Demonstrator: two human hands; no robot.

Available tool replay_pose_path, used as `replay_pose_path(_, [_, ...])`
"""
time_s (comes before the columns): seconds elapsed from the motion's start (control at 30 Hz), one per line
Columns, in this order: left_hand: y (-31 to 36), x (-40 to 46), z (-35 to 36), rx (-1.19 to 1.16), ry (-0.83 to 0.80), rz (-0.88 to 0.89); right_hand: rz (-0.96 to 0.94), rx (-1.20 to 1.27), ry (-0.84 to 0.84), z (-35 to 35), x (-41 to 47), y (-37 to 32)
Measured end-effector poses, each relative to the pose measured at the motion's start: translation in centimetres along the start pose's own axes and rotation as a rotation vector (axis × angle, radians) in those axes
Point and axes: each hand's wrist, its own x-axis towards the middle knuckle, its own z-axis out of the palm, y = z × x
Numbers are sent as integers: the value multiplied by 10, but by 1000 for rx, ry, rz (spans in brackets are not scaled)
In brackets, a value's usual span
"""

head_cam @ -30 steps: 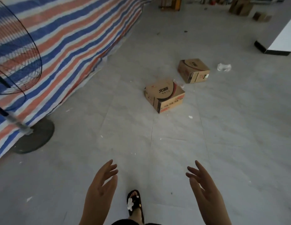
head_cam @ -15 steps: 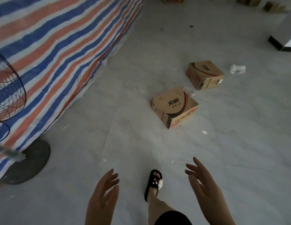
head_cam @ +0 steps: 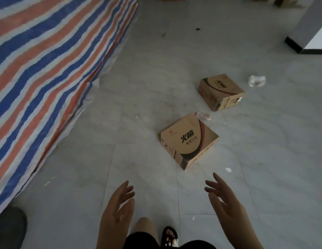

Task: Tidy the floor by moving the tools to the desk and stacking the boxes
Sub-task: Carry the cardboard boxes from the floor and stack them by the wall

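On the floor [head_cam: 264,159], nearer than before, two cardboard boxes [head_cam: 189,139]; left hand [head_cam: 117,209] and right hand [head_cam: 226,203] empty, fingers spread.

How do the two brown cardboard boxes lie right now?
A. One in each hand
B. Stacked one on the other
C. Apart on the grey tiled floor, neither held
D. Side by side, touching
C: the nearer brown cardboard box and the farther one sit apart on the grey tiled floor, while the left hand and right hand hold nothing.

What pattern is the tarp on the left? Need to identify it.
Blue, orange-red and white stripes on the tarp, head view.
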Motion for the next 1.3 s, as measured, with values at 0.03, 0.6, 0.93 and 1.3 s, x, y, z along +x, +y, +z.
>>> replay_pose_path(0.03, [1, 20, 5, 3, -30, -14, 21, -4, 25, 0, 13, 0])
replay_pose_path(0.6, [38, 408, 83, 180, -577, -59, 369, 108, 459, 67, 263, -52])
replay_pose_path(0.93, [-22, 523, 199, 440, -744, -138, 583, 111, 499, 51, 377, 37])
replay_pose_path(1.3, [-260, 625, 315, 793, -709, -349, 961, 103, 434, 93, 479, 289])
